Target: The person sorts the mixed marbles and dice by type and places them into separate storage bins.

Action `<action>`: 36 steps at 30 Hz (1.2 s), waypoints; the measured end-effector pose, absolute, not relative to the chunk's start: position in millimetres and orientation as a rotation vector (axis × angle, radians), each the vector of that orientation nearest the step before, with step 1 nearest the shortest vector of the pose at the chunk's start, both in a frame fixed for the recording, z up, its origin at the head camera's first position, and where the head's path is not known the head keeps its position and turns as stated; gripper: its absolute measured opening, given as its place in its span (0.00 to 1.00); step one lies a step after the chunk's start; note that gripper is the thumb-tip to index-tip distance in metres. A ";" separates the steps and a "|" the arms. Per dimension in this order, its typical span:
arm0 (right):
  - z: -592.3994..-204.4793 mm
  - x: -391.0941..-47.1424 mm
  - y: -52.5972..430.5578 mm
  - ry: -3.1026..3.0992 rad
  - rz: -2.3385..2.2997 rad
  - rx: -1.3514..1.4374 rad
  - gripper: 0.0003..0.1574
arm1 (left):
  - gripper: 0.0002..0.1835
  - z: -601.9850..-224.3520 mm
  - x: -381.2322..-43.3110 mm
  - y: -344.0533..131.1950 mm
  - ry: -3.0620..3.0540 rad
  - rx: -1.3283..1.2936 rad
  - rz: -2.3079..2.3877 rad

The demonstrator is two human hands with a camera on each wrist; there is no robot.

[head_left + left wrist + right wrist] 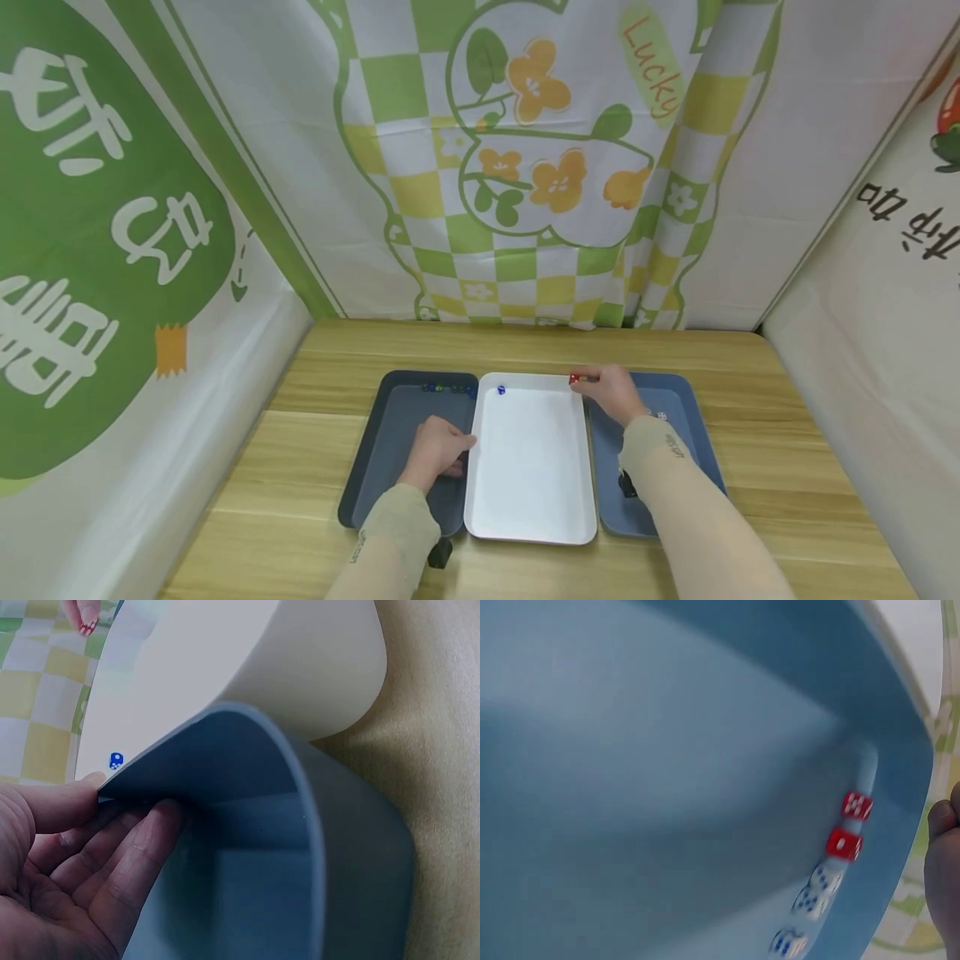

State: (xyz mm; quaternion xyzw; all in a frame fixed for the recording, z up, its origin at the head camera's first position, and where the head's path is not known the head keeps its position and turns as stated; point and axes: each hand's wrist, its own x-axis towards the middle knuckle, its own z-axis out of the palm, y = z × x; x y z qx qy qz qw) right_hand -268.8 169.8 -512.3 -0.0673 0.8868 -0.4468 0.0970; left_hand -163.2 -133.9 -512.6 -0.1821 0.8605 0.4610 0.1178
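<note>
My right hand [613, 392] pinches a red die [574, 379] with white pips over the far right corner of the white tray [528, 533]. The same red die [88, 628] shows at the top of the left wrist view. My left hand [438, 450] holds the side wall of the dark grey tray [225, 772], thumb on the rim beside the white tray and fingers inside. A blue die [502, 389] lies in the far left corner of the white tray. In the right wrist view the blue tray [667, 750] holds red dice [844, 844] and white dice [817, 892].
Small blue and green dice [450, 388] line the far end of the dark grey tray. All three trays stand side by side on a wooden table [780, 467]. A patterned cloth [525, 275] hangs behind, with printed cloths at both sides.
</note>
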 end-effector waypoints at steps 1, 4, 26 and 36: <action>-513.0 -268.6 174.0 2.641 -1.316 -0.202 0.20 | 0.11 -512.1 -163.2 -133.9 2.514 -0.541 1.350; -513.7 -267.7 186.4 2.657 -1.313 -0.179 0.21 | 0.11 -511.6 -163.4 -133.7 2.515 -0.543 1.350; -519.1 -254.2 262.2 2.812 -1.145 -0.179 0.24 | 0.12 -514.4 -164.6 -134.9 2.493 -0.542 1.366; -520.6 -246.3 285.2 2.838 -1.084 -0.126 0.24 | 0.11 -511.6 -162.3 -134.2 2.498 -0.526 1.380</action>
